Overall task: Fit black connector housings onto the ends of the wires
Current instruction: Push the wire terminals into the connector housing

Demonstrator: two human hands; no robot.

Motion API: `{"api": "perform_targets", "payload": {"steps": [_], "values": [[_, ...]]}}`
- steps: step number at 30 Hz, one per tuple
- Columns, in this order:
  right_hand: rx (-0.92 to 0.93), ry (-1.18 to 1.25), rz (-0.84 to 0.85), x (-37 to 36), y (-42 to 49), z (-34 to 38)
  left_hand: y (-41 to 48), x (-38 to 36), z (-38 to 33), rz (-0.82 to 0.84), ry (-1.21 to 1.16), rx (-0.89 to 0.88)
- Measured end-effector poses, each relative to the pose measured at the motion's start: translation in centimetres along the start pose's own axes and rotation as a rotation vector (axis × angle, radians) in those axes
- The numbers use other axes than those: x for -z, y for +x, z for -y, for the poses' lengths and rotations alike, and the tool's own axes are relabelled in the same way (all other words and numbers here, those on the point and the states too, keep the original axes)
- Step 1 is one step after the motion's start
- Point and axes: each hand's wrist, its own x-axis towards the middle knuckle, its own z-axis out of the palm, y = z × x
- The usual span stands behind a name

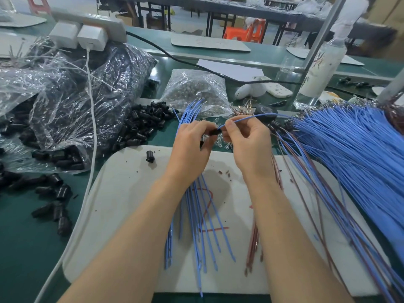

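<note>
My left hand [192, 145] pinches a small black connector housing [214, 132] between thumb and fingers above the white board [131, 193]. My right hand [247, 143] pinches the end of a blue wire [258, 116] right at the housing's mouth; the wire arcs off right into a big bundle of blue wires [349, 154]. Several blue wires [196, 215] run under my left hand, which also holds them. Loose black housings [144, 123] are heaped left of my hands. One lone housing [150, 156] stands on the board.
Clear plastic bags [72, 101] of black housings lie at the left, with a white cable [93, 127] across them. A bag of small parts [194, 90] sits behind my hands. Brown wires [253, 243] lie on the board. A bottle [317, 68] stands at the right.
</note>
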Motion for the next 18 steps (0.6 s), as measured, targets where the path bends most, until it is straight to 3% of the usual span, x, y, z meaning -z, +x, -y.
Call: {"api": "perform_targets", "payload": {"steps": [5, 11, 18], "values": [[0.181, -0.217, 0.018, -0.44, -0.5, 0.08, -0.07, -0.05, 0.24, -0.016, 0.021, -0.014], [0.036, -0.003, -0.018, -0.14, -0.14, 0.18, 0.03, -0.09, 0.31, -0.028, 0.001, 0.022], [0.1, -0.007, -0.033, -0.2, -0.36, 0.32, 0.09, 0.08, 0.45, -0.07, -0.033, 0.059]]}}
